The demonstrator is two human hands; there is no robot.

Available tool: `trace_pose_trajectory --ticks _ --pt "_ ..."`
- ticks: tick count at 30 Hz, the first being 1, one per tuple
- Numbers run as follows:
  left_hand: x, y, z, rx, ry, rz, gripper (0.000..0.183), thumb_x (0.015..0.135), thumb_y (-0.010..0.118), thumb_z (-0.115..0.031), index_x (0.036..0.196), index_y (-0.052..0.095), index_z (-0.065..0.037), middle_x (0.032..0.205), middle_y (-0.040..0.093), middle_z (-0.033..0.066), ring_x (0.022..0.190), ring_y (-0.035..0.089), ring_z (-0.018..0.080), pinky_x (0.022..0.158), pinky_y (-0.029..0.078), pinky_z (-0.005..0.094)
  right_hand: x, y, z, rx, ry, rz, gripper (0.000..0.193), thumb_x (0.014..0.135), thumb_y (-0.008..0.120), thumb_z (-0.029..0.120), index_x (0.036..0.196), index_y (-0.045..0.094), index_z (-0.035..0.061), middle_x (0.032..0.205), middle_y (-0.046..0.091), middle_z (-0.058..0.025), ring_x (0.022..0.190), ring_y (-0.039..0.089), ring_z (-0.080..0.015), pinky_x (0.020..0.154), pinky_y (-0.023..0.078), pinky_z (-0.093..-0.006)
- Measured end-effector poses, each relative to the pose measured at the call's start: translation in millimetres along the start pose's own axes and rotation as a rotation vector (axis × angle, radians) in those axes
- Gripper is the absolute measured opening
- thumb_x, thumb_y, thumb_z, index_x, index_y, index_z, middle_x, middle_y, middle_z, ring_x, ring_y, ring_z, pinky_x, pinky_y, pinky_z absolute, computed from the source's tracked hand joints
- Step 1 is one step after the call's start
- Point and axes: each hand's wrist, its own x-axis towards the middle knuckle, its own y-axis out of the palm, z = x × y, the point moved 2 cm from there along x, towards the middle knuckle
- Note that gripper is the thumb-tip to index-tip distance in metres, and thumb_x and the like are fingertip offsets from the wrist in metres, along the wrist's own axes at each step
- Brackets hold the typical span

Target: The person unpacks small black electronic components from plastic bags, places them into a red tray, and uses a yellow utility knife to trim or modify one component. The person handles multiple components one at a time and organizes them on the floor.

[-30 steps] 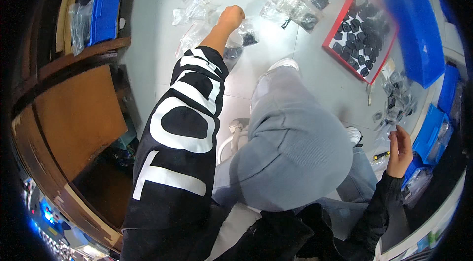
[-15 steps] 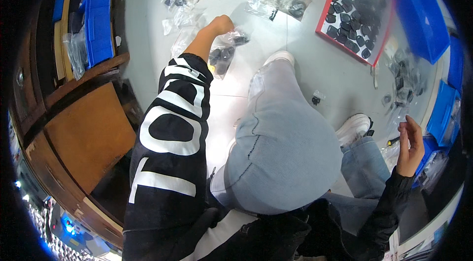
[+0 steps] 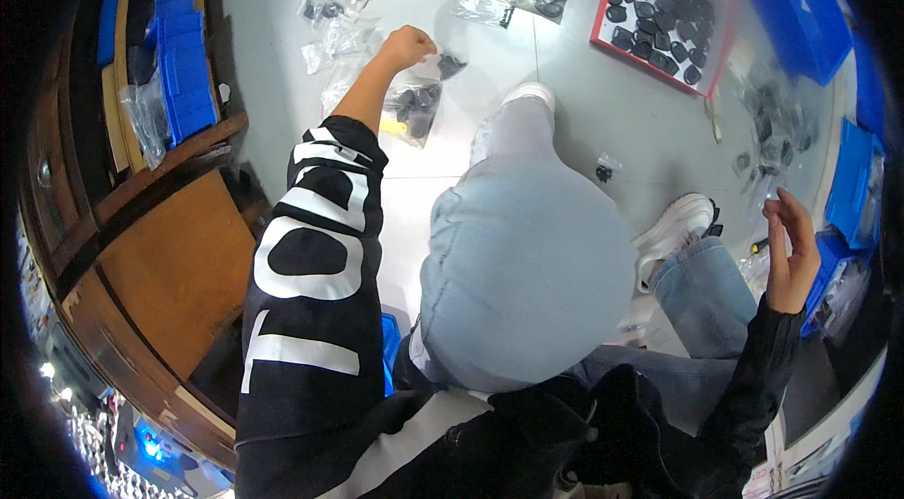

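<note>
Left hand [image 3: 407, 47]: held low over the left part of the floor [image 3: 508, 136], knuckles up, fingers drawn in narrow; cannot tell whether they grip anything. Just beside the fingertips, a cluster of black parts [image 3: 453, 66] in clear plastic. Toward the person from that hand, a clear bag [image 3: 414, 113] of black pieces, with a yellow piece near its lower end, lying on the floor.

Right hand [image 3: 796, 254]: near the floor's right edge, fingers loosely bent, a slim gap beside the thumb; cannot tell whether anything is pinched. Nearby, a yellow-and-black tool [image 3: 759, 246], partly hidden, and a pile of clear packets [image 3: 777, 127].

Also on the floor: red-rimmed box [image 3: 648, 68], white-lined, filled with black rounded pieces, toward the far right; small black item [image 3: 604, 172] between the white shoes [image 3: 680, 228].

Along the floor's right edge: blue bins [image 3: 852, 181].
</note>
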Motion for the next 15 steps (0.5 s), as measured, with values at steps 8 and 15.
trace_pose_trajectory --ticks 8,15 --pt "-5 11 2 0.125 0.058 -0.129 0.021 0.075 0.059 -0.02 0.086 0.066 -0.005 0.074 0.065 0.0104 0.068 0.064 0.0213 0.066 0.049 0.0329 -9 -1 -8 0.042 -0.002 0.012 0.026 0.082 0.056 0.006 0.108 0.057 0.0011 0.094 0.063 -0.011 0.091 0.059 -0.0164 0.082 0.043 -0.0272" --pt "-9 9 16 0.243 0.185 -0.355 0.023 0.072 0.059 -0.014 0.093 0.066 -0.007 0.088 0.066 0.0115 0.085 0.063 0.0255 0.075 0.048 0.033 -11 -21 -30 -0.065 -0.017 0.014 0.026 0.082 0.056 0.011 0.108 0.057 0.0036 0.092 0.064 -0.0095 0.09 0.06 -0.0166 0.08 0.044 -0.0268"
